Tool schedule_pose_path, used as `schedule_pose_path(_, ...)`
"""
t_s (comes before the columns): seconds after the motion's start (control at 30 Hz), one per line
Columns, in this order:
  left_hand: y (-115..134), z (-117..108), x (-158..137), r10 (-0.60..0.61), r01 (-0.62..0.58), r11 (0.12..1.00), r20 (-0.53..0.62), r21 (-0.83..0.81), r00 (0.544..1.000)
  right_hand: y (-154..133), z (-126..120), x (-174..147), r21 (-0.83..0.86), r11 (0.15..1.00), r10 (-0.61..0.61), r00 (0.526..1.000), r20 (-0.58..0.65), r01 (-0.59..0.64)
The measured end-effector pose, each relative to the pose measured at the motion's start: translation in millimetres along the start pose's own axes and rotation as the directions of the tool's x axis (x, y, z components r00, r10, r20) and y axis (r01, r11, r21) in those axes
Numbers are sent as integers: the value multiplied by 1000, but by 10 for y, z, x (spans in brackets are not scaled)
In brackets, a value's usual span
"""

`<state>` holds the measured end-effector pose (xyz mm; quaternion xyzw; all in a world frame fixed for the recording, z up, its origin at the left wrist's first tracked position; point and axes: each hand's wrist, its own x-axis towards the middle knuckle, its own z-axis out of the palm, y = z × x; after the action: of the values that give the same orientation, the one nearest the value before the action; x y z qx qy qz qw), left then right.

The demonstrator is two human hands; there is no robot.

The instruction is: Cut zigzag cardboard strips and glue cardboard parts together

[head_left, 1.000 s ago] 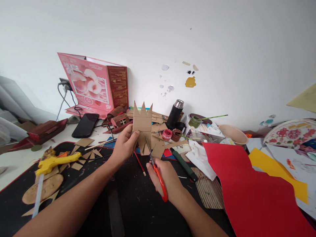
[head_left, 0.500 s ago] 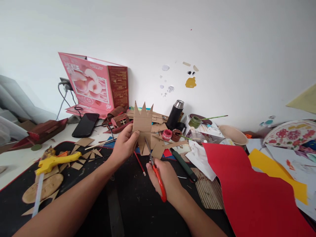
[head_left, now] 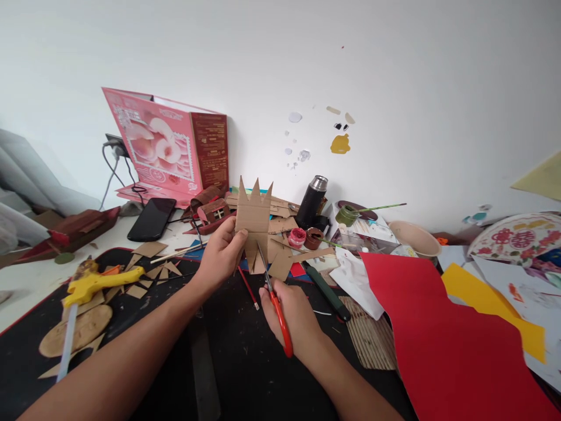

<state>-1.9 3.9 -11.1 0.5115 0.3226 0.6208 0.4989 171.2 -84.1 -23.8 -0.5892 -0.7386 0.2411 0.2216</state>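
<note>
My left hand pinches the left edge of a brown cardboard piece, thumb in front. The piece stands upright, with three pointed spikes along its top edge. My right hand is closed round the handles of red-handled scissors. Their blades point up and lie at the lower part of the cardboard, where a narrow opening shows. Below the cardboard a red pencil rests on the black mat. Part of the scissor handle is hidden by my fingers.
A yellow glue gun and cardboard scraps lie left. Behind are a phone, a pink box, paint jars and a black flask. To the right are a green cutter and red paper.
Both hands hold nearly the same pose on the cardboard and the scissors. The view has shifted very slightly; no object has clearly moved.
</note>
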Motion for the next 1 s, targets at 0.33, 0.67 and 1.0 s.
schedule_pose_path(0.33,-33,-25,8,9,-9,1000,-7,0,1000,-2,12,9,25,1000,-3,1000,-20,3)
schedule_pose_path(0.67,9,-41,6,20,-19,999,-33,26,999,-37,-84,-12,169,986,-16,999,44,9)
schedule_pose_path(1.0,142,-367,280,137,-147,989,-512,22,848,2,-14,11,99,989,-113,993,19,111)
